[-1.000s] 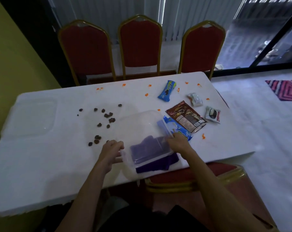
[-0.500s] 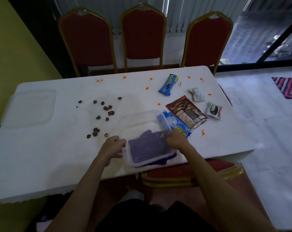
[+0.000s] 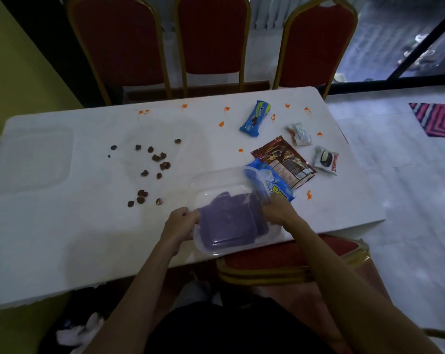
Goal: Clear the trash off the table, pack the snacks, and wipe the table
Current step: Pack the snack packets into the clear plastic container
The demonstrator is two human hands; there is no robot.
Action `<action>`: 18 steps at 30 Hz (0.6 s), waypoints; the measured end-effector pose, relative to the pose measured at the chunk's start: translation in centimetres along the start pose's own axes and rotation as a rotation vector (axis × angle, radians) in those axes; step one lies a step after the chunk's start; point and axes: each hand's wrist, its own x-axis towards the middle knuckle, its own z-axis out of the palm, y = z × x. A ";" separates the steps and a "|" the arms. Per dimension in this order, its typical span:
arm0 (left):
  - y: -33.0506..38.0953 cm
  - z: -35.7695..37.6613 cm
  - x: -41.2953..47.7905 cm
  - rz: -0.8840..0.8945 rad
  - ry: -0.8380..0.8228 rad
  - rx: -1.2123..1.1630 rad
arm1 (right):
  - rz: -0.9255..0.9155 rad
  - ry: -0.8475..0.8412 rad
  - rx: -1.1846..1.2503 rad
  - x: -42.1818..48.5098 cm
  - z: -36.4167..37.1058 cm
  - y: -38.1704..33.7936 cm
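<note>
Hands [image 3: 181, 221] on container [image 3: 216, 247], purple contents [image 3: 226, 223] blurred

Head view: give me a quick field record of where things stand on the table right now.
left hand: grips left edge of clear container
right hand: at container's right edge
container contents: purple cloth
snack packets outside container: blue bar, brown pouch, blue packet, two small packets
trash: brown crumbs, orange bits
spare clear lid: far left of table
</note>
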 end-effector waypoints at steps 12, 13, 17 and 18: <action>0.8 2.9 -1.9 0.080 0.245 0.117 | -0.284 0.291 -0.049 3.7 -4.8 -0.2; 1.0 3.5 -2.3 0.097 0.278 0.111 | -0.306 0.280 -0.079 4.5 -5.0 -0.3; 1.1 5.7 -3.3 0.167 0.514 0.198 | -0.353 0.200 -0.180 6.2 -4.7 0.1; 1.5 6.3 -3.9 0.197 0.578 0.227 | -0.360 0.201 -0.211 6.3 -4.6 0.3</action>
